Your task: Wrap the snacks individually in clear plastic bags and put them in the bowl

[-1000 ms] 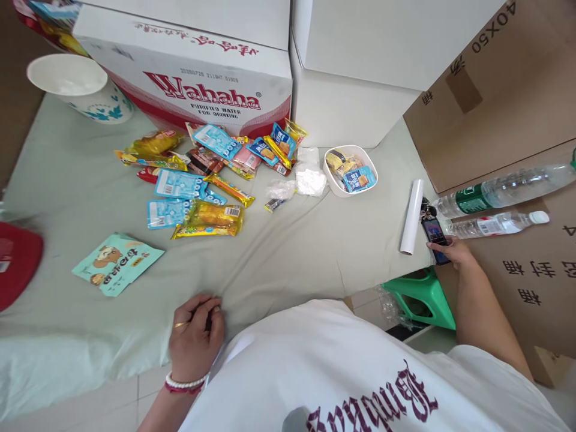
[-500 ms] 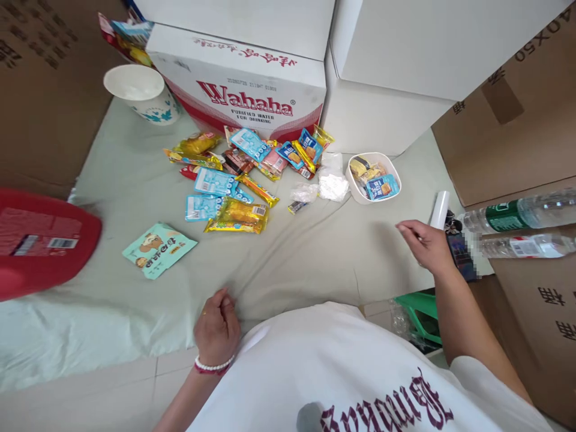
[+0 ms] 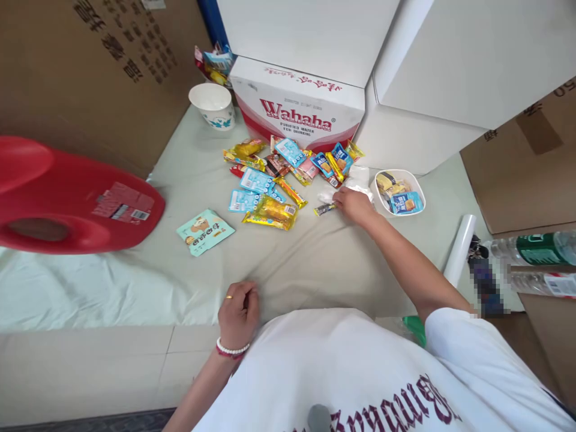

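My right hand (image 3: pixel 355 205) reaches over the table, fingers bent together at a crumpled clear plastic wrapper (image 3: pixel 324 193) and a small dark-and-yellow packet (image 3: pixel 324 209). What its fingertips pinch, if anything, is hidden. Just behind it lies crumpled white wrapping (image 3: pixel 359 177). To its right stands a white bowl (image 3: pixel 423 207) holding small snack packets. My left hand (image 3: pixel 239 309) rests loosely curled at the table's front edge, with a ring on one finger and nothing visible in it. Several snack packets (image 3: pixel 272 211) lie heaped left of the right hand, and a mint-green pouch (image 3: pixel 206 232) lies nearer the left.
A Wahaha water carton (image 3: pixel 301 108) and white boxes (image 3: pixel 432 72) stand at the back. A paper cup (image 3: pixel 213 108) is beside the carton. On the left is a red plastic jug (image 3: pixel 81 198). A white roll (image 3: pixel 461 249), a phone (image 3: pixel 488 288) and two bottles (image 3: pixel 540 249) lie right.
My right hand has let go of the phone and moved left to the wrappers. My left hand stays curled at the table edge. The view has swung left, showing more of the red jug.
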